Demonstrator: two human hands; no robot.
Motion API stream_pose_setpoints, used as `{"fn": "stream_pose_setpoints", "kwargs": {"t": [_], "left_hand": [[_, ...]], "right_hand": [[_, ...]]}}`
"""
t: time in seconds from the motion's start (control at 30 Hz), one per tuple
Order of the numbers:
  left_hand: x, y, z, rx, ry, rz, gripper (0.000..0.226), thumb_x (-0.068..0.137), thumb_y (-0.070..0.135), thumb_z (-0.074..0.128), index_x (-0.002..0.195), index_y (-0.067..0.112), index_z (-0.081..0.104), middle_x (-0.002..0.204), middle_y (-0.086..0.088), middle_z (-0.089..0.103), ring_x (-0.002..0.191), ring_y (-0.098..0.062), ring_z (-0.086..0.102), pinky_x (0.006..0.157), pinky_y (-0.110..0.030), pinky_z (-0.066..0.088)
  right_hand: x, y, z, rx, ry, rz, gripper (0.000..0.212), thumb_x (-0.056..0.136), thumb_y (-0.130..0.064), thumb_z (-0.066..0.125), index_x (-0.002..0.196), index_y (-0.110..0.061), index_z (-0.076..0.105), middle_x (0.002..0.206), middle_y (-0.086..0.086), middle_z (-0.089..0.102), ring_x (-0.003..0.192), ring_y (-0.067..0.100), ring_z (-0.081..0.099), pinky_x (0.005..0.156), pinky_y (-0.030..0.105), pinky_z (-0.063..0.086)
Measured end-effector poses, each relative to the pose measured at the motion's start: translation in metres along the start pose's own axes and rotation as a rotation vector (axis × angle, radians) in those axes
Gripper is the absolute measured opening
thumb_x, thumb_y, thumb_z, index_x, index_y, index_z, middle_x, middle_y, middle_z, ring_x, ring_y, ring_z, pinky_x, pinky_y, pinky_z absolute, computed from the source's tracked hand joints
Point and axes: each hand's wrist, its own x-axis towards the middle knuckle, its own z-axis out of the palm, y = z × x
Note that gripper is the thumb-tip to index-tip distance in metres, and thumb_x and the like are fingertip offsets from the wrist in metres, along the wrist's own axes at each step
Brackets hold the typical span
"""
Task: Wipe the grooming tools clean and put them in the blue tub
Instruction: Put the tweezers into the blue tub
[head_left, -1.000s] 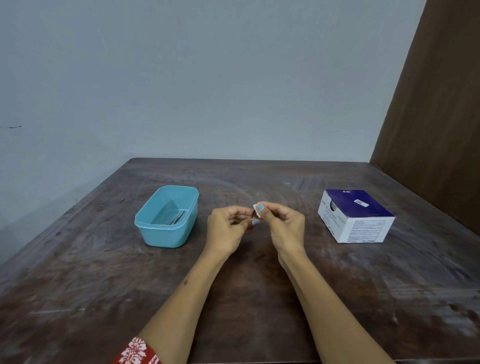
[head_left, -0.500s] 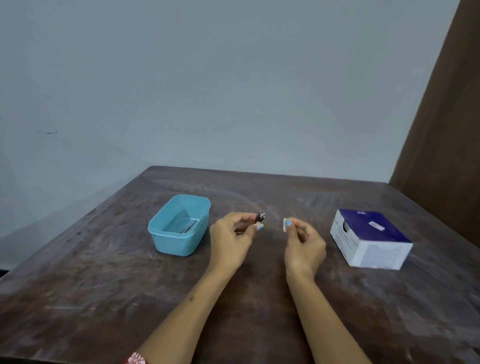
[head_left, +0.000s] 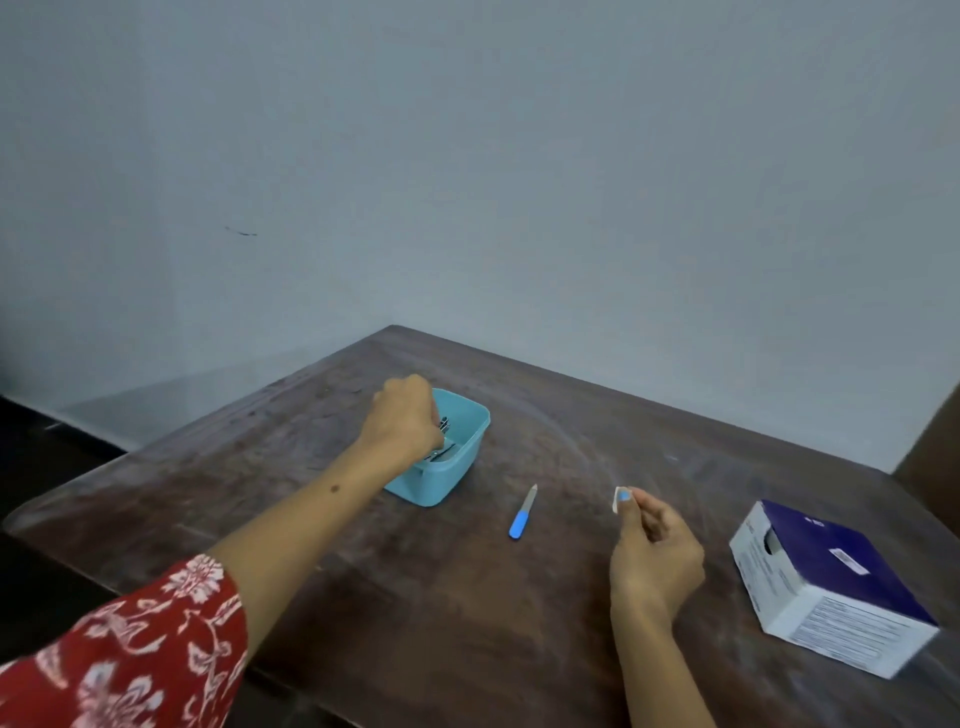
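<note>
The blue tub (head_left: 457, 467) stands on the dark wooden table (head_left: 467, 597), left of centre. My left hand (head_left: 402, 418) reaches over the tub's rim, fingers pinched on a small metal nail clipper (head_left: 444, 423) held inside the tub. Another metal tool (head_left: 441, 453) lies on the tub's floor. A nail file with a blue handle (head_left: 522, 512) lies on the table between my hands. My right hand (head_left: 652, 551) hovers to the right of the file, pinching a small white wipe pad (head_left: 617, 500) between thumb and finger.
A purple and white cardboard box (head_left: 831, 587) sits at the right, near the table's front edge. A grey wall runs behind the table, and a brown panel (head_left: 935, 452) rises at the far right. The table's left corner drops off beside the tub.
My left hand has carried the clipper leftward from the table's middle into the tub. My right hand stayed right with the wipe. The view swung, and the nail file came into sight.
</note>
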Motion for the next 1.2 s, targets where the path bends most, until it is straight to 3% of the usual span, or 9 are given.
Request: {"fn": "stream_pose_setpoints", "kwargs": {"t": [0.1, 0.2, 0.27, 0.47, 0.67, 0.8, 0.93, 1.07, 1.2], "left_hand": [[-0.001, 0.005, -0.001, 0.145, -0.042, -0.003, 0.014, 0.076, 0.003, 0.065, 0.090, 0.000, 0.063, 0.098, -0.016, 0.063, 0.094, -0.032, 0.061, 0.074, -0.035, 0.052], [-0.002, 0.011, -0.003, 0.236, -0.063, -0.001, 0.011, 0.079, 0.001, 0.062, 0.077, 0.001, 0.051, 0.088, -0.013, 0.052, 0.085, -0.029, 0.055, 0.065, -0.030, 0.044], [0.000, 0.012, -0.003, 0.249, -0.064, 0.000, 0.023, 0.079, -0.001, 0.061, 0.066, 0.004, 0.042, 0.082, -0.010, 0.047, 0.078, -0.025, 0.050, 0.063, -0.028, 0.042], [0.002, 0.012, -0.003, 0.264, -0.071, 0.015, 0.015, 0.081, -0.001, 0.060, 0.081, 0.005, 0.046, 0.084, -0.010, 0.048, 0.078, -0.023, 0.049, 0.065, -0.027, 0.044], [-0.005, 0.017, -0.005, 0.295, -0.059, 0.065, 0.018, 0.079, -0.003, 0.059, 0.075, 0.005, 0.044, 0.082, -0.010, 0.048, 0.077, -0.023, 0.048, 0.063, -0.028, 0.043], [-0.013, 0.020, -0.006, 0.313, -0.063, 0.072, 0.012, 0.081, -0.001, 0.060, 0.089, 0.002, 0.051, 0.097, -0.016, 0.059, 0.079, -0.023, 0.050, 0.064, -0.028, 0.043], [-0.019, 0.021, -0.007, 0.310, -0.066, 0.073, 0.020, 0.083, 0.001, 0.059, 0.102, -0.002, 0.054, 0.106, -0.019, 0.059, 0.095, -0.029, 0.058, 0.065, -0.029, 0.042], [-0.027, 0.024, -0.012, 0.321, -0.047, 0.095, 0.011, 0.081, 0.000, 0.060, 0.089, 0.001, 0.052, 0.102, -0.018, 0.059, 0.087, -0.028, 0.055, 0.065, -0.030, 0.041], [-0.042, 0.038, -0.014, 0.355, 0.119, 0.247, 0.024, 0.081, -0.006, 0.050, 0.067, 0.005, 0.034, 0.092, -0.015, 0.058, 0.074, -0.028, 0.049, 0.061, -0.033, 0.036]], "right_hand": [[-0.002, -0.001, -0.001, -0.007, -0.014, -0.014, 0.005, 0.083, -0.017, 0.068, 0.088, -0.018, 0.070, 0.074, -0.004, 0.064, 0.070, 0.005, 0.060, 0.075, 0.025, 0.048], [-0.003, -0.001, -0.002, -0.014, -0.026, -0.018, 0.007, 0.083, -0.017, 0.069, 0.090, -0.016, 0.071, 0.078, -0.001, 0.067, 0.070, 0.004, 0.060, 0.074, 0.023, 0.046], [-0.003, -0.001, -0.002, -0.018, -0.033, -0.017, 0.007, 0.083, -0.017, 0.069, 0.090, -0.016, 0.071, 0.079, -0.001, 0.067, 0.071, 0.005, 0.060, 0.074, 0.024, 0.047], [-0.005, -0.003, -0.003, 0.000, -0.051, -0.007, 0.007, 0.084, -0.019, 0.068, 0.091, -0.017, 0.070, 0.076, -0.004, 0.065, 0.071, 0.000, 0.058, 0.073, 0.023, 0.046], [-0.005, -0.003, -0.003, 0.008, -0.050, -0.001, 0.007, 0.084, -0.019, 0.068, 0.090, -0.017, 0.070, 0.077, -0.004, 0.066, 0.071, 0.001, 0.060, 0.071, 0.020, 0.044], [-0.006, -0.004, -0.002, 0.013, -0.052, 0.002, 0.008, 0.084, -0.019, 0.068, 0.091, -0.016, 0.071, 0.076, -0.004, 0.067, 0.070, 0.000, 0.060, 0.069, 0.018, 0.044], [-0.005, -0.002, -0.003, 0.014, -0.048, 0.009, 0.005, 0.084, -0.020, 0.068, 0.088, -0.018, 0.070, 0.072, -0.008, 0.065, 0.069, 0.000, 0.060, 0.069, 0.020, 0.045], [-0.004, -0.001, -0.002, 0.018, -0.050, 0.008, 0.003, 0.084, -0.020, 0.068, 0.087, -0.020, 0.069, 0.073, -0.007, 0.066, 0.070, -0.001, 0.060, 0.069, 0.020, 0.045], [-0.003, 0.000, -0.003, 0.032, -0.037, 0.003, 0.007, 0.085, -0.021, 0.068, 0.090, -0.019, 0.070, 0.080, -0.003, 0.069, 0.073, 0.003, 0.062, 0.070, 0.020, 0.046]]}}
